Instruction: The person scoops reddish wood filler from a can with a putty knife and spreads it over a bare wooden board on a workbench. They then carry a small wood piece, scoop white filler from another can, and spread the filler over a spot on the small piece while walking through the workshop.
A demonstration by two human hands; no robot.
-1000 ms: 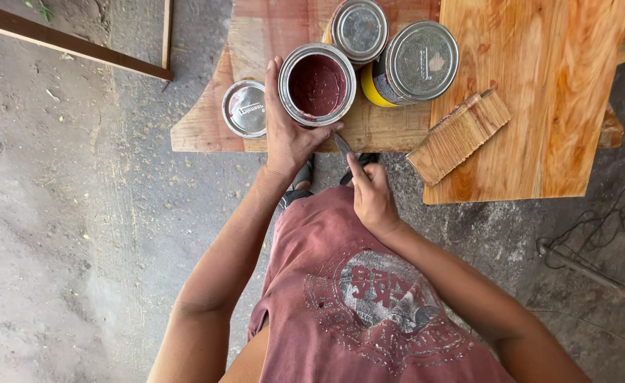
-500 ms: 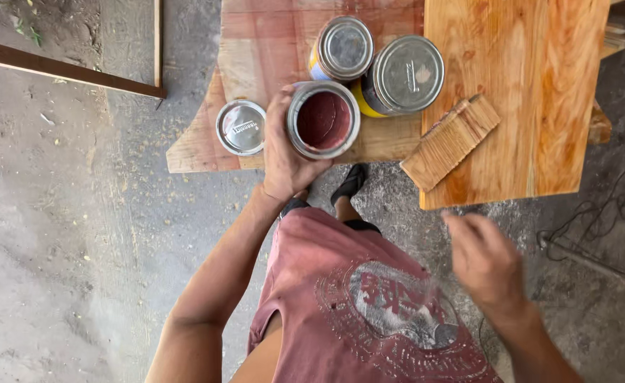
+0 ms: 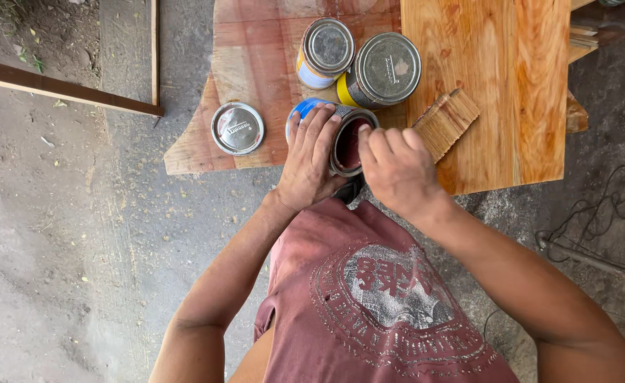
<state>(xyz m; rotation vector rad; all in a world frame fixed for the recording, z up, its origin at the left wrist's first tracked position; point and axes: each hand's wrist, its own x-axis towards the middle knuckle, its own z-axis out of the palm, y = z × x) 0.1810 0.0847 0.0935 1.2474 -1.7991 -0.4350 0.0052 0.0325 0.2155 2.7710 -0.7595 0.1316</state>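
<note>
An open tin (image 3: 346,138) with dark red paint inside is tilted at the near edge of the wooden board (image 3: 255,64). My left hand (image 3: 311,157) grips its blue side from the left. My right hand (image 3: 396,169) rests on its rim from the right, fingers curled. The tin's round metal lid (image 3: 238,128) lies flat on the board to the left. Whether my right hand holds anything is hidden.
Two closed tins (image 3: 326,50) (image 3: 383,69) stand behind the open one. A wide brush (image 3: 446,122) lies on an orange varnished panel (image 3: 497,85) to the right. Bare ground lies to the left, with a dark wooden frame (image 3: 64,89) and cables (image 3: 596,227) at the right.
My right hand came back from my lap to the open tin's rim. The tin has tipped toward me, showing its blue side. My left hand shifted its grip on it.
</note>
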